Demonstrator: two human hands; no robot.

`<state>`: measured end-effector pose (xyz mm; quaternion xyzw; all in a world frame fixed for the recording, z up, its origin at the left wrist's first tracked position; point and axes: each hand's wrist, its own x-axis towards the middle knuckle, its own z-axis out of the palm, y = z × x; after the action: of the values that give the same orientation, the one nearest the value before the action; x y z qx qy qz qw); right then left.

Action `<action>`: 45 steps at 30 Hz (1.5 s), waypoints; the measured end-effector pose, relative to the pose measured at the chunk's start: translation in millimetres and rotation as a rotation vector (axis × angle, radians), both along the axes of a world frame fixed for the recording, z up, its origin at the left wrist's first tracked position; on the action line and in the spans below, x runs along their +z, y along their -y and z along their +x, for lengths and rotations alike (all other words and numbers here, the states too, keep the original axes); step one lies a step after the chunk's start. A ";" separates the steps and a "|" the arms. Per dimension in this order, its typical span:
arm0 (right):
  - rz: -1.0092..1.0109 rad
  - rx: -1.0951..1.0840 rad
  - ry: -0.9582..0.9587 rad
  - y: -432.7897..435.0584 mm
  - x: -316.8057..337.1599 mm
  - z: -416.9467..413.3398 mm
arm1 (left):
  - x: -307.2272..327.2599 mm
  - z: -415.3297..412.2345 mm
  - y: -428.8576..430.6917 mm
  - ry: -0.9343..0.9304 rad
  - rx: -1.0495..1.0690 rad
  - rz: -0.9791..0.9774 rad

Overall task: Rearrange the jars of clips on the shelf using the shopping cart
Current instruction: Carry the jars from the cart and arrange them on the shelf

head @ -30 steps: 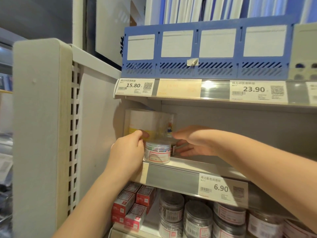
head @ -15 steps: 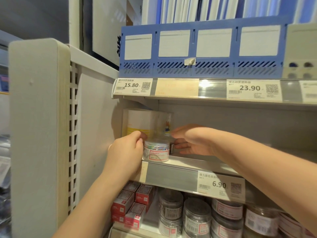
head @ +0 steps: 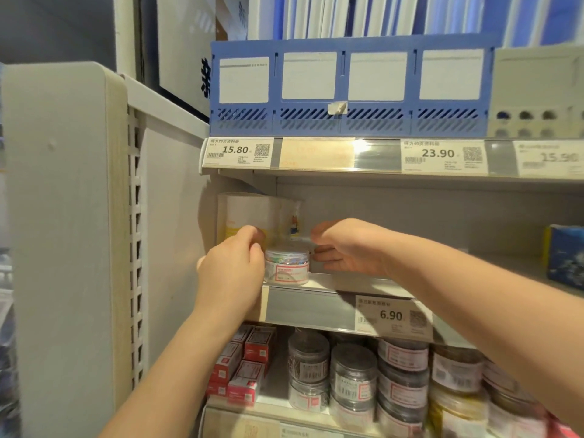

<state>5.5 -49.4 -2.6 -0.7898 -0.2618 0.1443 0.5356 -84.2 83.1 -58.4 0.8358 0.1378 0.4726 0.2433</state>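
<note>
Head view: one clear jar of coloured clips (head: 287,267) stands at the front left of the middle shelf (head: 311,308), one hand on either side of it. The left hand (head: 232,271) lies against the jar's left side with its fingers curled near the lid; whether they actually grasp the jar cannot be told. The right hand (head: 346,248) is just beside the jar on the right, its fingers released and stretched leftward, apart from the jar. One white packet (head: 248,214) stands upright behind the jar, and one blue box (head: 565,254) sits far right on the same shelf. On the shelf below are at least eight stacked jars (head: 354,366), the rightmost too blurred to count, and at least five red boxes (head: 260,344). Above stands one blue file rack (head: 347,121) with four white label panels. Four price tags (head: 239,151) show.
</note>
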 end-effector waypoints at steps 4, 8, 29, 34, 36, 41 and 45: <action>-0.033 -0.129 0.166 11.1 -1.6 -11.0 | -2.0 -6.3 7.9 0.076 -0.030 0.005; -0.187 -0.246 0.518 30.1 -2.4 -30.7 | -4.0 -19.8 25.4 0.138 -0.058 0.032; -0.195 -0.871 0.600 371.3 -131.7 -268.7 | -89.4 -143.2 382.2 0.045 -0.814 -0.090; -0.207 -1.156 0.420 466.0 -198.2 -320.9 | -136.0 -171.8 501.2 -0.105 -1.113 -0.105; -0.245 -1.253 0.352 498.4 -220.6 -331.5 | -155.5 -175.0 545.0 -0.180 -1.224 -0.096; -0.323 -1.557 0.224 574.9 -279.3 -340.8 | -211.9 -165.0 639.2 -0.333 -1.454 0.028; -0.342 -1.743 -0.004 626.9 -337.4 -351.0 | -269.1 -148.9 701.3 -0.502 -1.559 0.173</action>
<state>-345.5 -676.3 -339.9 -0.7774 0.4586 -0.2761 0.3302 -233.1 -618.1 -327.5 0.7880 -0.4687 -0.0241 0.3985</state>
